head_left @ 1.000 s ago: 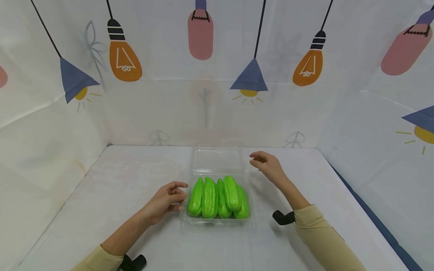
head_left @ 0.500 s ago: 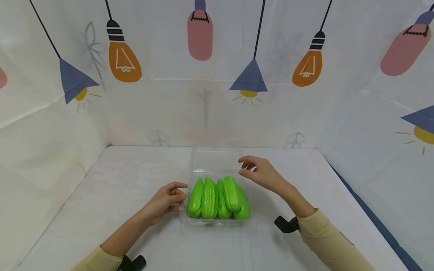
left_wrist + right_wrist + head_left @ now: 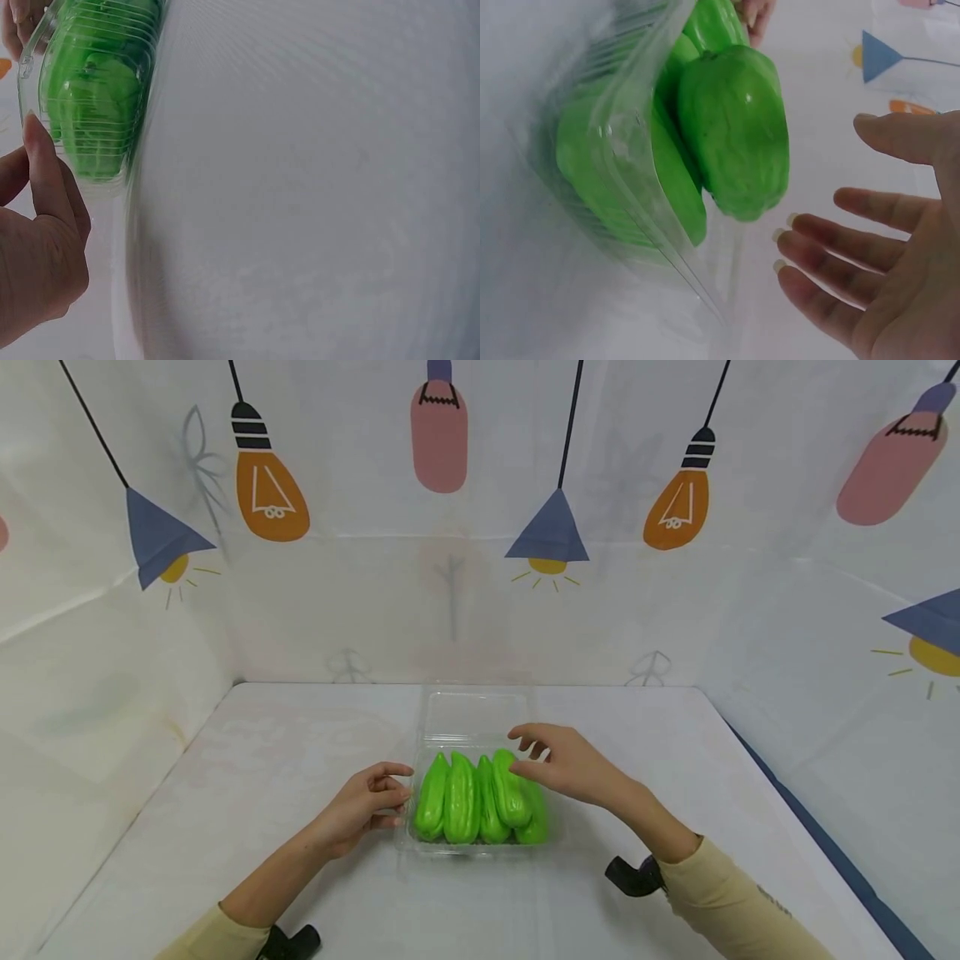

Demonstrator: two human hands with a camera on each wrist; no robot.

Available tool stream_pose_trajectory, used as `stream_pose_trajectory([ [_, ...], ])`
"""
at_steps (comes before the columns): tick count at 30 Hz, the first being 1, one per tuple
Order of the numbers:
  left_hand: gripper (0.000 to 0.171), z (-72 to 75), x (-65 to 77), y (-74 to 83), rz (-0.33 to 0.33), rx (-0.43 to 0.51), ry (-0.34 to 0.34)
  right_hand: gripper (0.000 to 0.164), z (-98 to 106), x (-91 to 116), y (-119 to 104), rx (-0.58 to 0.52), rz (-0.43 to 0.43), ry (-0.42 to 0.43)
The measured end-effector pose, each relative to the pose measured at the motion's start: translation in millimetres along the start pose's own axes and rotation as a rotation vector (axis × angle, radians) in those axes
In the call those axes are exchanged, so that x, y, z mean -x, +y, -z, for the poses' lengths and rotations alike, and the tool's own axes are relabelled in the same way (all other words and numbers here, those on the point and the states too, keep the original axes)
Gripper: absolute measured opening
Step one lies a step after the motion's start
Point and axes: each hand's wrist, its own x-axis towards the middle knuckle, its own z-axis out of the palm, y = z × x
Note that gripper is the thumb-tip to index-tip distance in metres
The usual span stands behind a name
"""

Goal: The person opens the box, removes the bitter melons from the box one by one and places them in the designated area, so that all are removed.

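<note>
A clear plastic clamshell box (image 3: 480, 850) sits on the table with its lid (image 3: 478, 714) laid back behind it. Inside it are several glossy green, long, ridged gourd-like vegetables (image 3: 461, 797), side by side. One gourd (image 3: 735, 135) lies on top at the right and rises above the rim. My left hand (image 3: 360, 810) rests its fingertips at the box's left rim, fingers relaxed. My right hand (image 3: 570, 764) hovers over the back right part of the box, its thumb and fingers apart and bent around air. In the right wrist view they face the top gourd with a gap between.
A white-covered table (image 3: 315, 718) reaches back to a white cloth wall (image 3: 360, 602) printed with hanging lamps and bulbs. Cloth also encloses both sides. Black wrist-worn devices (image 3: 633, 877) jut out below the sleeves.
My right hand has moved left and down from beside the open lid to over the right-hand gourds. The left hand stays at the left rim.
</note>
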Motion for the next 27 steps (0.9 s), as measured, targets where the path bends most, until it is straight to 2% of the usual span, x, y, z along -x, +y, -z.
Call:
stream_pose_trajectory([
  [5, 0.057, 0.2, -0.1, 0.0, 0.001, -0.002, 0.001, 0.047, -6, 5, -5, 0.023, -0.02, -0.022],
  [14, 0.058, 0.0, 0.0, -0.6, -0.001, 0.008, -0.006, 0.047, -13, 6, -6, 0.05, 0.016, -0.032],
  [21, 0.057, -0.1, 1.2, 0.3, -0.005, 0.0, -0.005, 0.054, -16, 6, -8, 0.046, -0.052, -0.048],
  [27, 0.056, 0.0, 1.1, 0.2, 0.0, 0.005, 0.001, 0.063, -23, 6, -8, 0.057, -0.099, -0.024],
])
